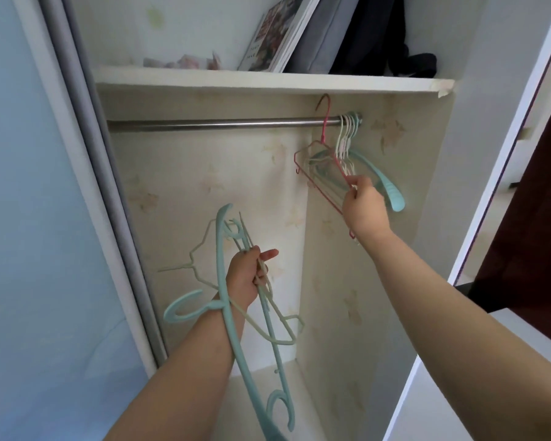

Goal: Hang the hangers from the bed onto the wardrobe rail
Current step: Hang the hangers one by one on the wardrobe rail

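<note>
Hanging step in progress: right hand [365, 203] pinches lower frame of red hanger [323, 160], fingers curled tight on the wire. Its hook is over the rail [220, 125] near the right end, just beside a cluster of white/teal hangers [347, 135] already hung. Left hand [247, 278] grips the remaining bundle [233, 300], teal + pale green, held low and well apart from rail; index finger sticks out, the rest wrapped round. Judgement: hook looks tilted, maybe not fully seated. To do well: confirm hook sits squarely on rail before release, let go gently, w/o snagging neighbours. Then pull one hanger from bundle, untangle first. Rail's left stretch is free.
</note>
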